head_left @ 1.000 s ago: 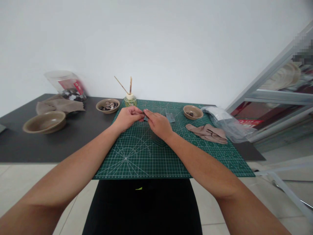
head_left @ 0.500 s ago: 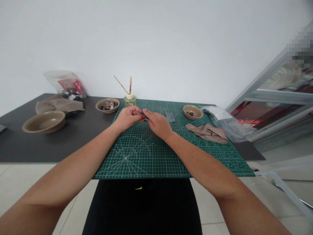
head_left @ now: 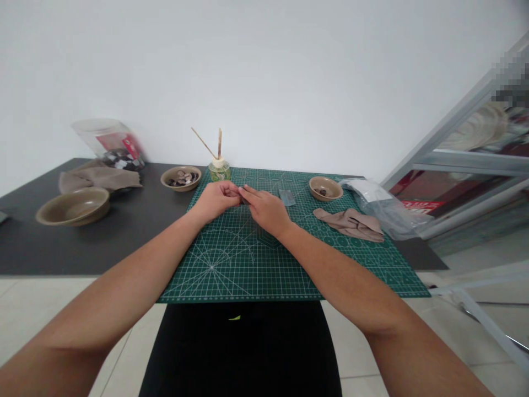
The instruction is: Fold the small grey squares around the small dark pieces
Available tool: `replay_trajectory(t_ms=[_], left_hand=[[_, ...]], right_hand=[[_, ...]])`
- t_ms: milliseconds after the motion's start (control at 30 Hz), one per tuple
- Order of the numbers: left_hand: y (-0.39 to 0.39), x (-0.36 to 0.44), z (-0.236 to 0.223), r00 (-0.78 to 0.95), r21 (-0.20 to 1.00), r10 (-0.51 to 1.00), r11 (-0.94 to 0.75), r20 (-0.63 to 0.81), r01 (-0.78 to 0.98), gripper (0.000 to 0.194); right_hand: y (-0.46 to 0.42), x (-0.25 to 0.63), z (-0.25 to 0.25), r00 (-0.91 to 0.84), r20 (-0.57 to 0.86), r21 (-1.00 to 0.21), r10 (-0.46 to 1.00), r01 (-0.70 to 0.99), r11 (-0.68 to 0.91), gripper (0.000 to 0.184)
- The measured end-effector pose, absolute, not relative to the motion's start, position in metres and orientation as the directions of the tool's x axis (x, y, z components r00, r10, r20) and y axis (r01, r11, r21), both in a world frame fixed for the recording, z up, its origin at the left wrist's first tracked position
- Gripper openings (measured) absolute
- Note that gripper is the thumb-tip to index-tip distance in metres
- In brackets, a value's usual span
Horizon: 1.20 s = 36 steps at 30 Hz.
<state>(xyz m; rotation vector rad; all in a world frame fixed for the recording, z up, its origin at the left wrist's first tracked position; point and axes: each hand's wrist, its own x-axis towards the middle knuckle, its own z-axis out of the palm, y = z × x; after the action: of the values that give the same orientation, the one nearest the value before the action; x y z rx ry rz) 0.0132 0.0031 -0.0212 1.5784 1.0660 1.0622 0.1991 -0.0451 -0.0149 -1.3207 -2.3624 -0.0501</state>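
Over the green cutting mat, both hands meet with their fingertips close together. My left hand is closed in a pinch, its fingers curled around something small. From the right, my right hand presses its fingers against the same spot. A small dark piece shows between the two hands, mostly hidden, and its kind cannot be made out. Just right of my right hand lies a small clear plastic packet on the mat. Behind my left hand stands a glass jar with sticks.
A bowl of flat dark and pale pieces stands left, a bowl with few pieces right. Further left are a larger bowl, a brown cloth and a clear container. A second cloth and a plastic bag lie right.
The fingers have shifted slightly where they meet, and less of the small piece shows between them. The bowls, cloths and packet have stayed in place.
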Motion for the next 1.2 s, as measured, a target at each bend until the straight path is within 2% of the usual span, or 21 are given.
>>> replay_trajectory(t_ms=[267, 433, 533, 833, 1200], left_hand=[[0.0019, 0.0148, -0.0199, 0.215, 0.985, 0.966, -0.16, 0.143, 0.064, 0.028], [0.0028, 0.0136, -0.021, 0.256, 0.975, 0.958, -0.172, 0.132, 0.141, 0.017], [0.0012, 0.0149, -0.0195, 0.247, 0.978, 0.96, -0.168, 0.134, 0.126, 0.014], [-0.0002, 0.017, -0.0166, 0.232, 0.988, 0.963, -0.15, 0.137, 0.039, 0.029], [0.0002, 0.0159, -0.0191, 0.304, 0.973, 0.936, -0.213, 0.179, 0.083, 0.015]], right_hand=[[-0.0449, 0.2001, -0.0135, -0.42, 0.388, -0.174, 0.82, 0.84, 0.513, 0.05], [-0.044, 0.1978, -0.0174, -0.463, 0.382, -0.159, 0.8, 0.82, 0.55, 0.05], [-0.0439, 0.197, -0.0178, -0.478, 0.388, -0.158, 0.788, 0.808, 0.567, 0.05], [-0.0416, 0.2003, -0.0165, -0.421, 0.397, -0.261, 0.816, 0.8, 0.54, 0.052], [-0.0413, 0.1982, -0.0191, -0.484, 0.397, -0.253, 0.78, 0.759, 0.6, 0.055]])
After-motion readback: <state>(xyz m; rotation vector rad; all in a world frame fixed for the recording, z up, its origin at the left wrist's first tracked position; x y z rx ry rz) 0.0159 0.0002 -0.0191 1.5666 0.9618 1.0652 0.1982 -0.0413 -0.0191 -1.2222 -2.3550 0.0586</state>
